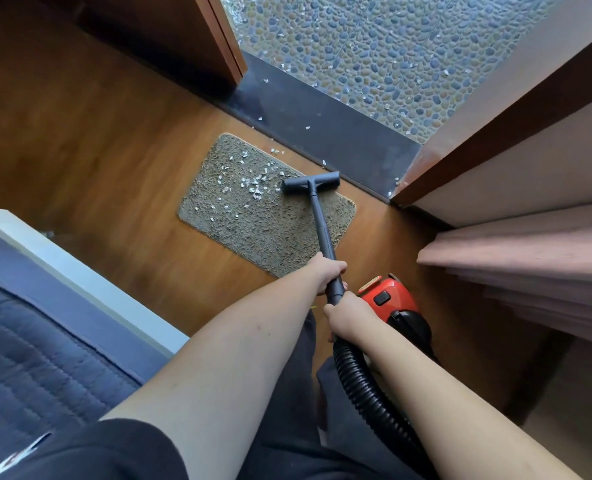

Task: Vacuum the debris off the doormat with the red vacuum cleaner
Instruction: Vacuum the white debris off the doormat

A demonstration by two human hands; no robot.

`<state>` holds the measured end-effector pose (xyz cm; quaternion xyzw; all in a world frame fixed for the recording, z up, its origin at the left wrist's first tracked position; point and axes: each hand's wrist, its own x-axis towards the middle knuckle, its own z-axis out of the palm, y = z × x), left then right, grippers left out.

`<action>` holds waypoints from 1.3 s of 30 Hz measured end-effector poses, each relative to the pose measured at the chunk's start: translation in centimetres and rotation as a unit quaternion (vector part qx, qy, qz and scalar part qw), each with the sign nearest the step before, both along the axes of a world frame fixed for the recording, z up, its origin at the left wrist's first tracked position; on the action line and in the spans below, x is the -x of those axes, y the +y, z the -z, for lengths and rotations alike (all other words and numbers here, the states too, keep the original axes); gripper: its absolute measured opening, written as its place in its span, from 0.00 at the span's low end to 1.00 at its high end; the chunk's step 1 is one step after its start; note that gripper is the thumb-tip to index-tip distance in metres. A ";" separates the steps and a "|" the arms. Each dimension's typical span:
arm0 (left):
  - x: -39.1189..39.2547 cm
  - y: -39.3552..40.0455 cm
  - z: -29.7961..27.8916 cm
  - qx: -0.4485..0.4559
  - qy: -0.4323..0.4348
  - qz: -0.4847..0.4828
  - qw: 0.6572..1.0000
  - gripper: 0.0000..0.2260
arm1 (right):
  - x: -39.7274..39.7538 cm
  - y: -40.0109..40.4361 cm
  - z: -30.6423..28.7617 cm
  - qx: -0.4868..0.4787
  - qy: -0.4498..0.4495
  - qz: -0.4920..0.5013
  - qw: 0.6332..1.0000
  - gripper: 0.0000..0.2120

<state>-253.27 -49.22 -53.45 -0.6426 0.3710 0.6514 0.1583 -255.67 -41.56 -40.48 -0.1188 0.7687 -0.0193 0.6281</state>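
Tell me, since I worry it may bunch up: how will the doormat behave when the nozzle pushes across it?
The doormat looks thin, lying flat and unanchored on smooth wood floor, so it may slide. Its shaggy pile could drag against the nozzle. The free edges would probably curl or bunch rather than stay stiff.

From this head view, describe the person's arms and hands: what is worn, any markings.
Both forearms are bare, as are the left hand and right hand: no gloves, watch or rings visible. A short black sleeve with a small white and red marking covers the left upper arm.
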 end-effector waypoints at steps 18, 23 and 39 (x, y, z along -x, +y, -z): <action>-0.9 3.4 1.3 -0.006 0.006 -0.063 0.998 0.38 | -0.8 3.7 -0.6 0.008 0.037 -0.018 0.999 0.18; 0.3 -0.4 1.6 0.002 0.030 -0.033 0.999 0.32 | 0.0 0.1 0.6 0.005 0.044 -0.016 0.999 0.18; 3.2 -5.0 2.0 -0.017 0.028 -0.001 0.999 0.16 | 2.8 -4.0 1.5 0.033 0.015 0.044 0.998 0.12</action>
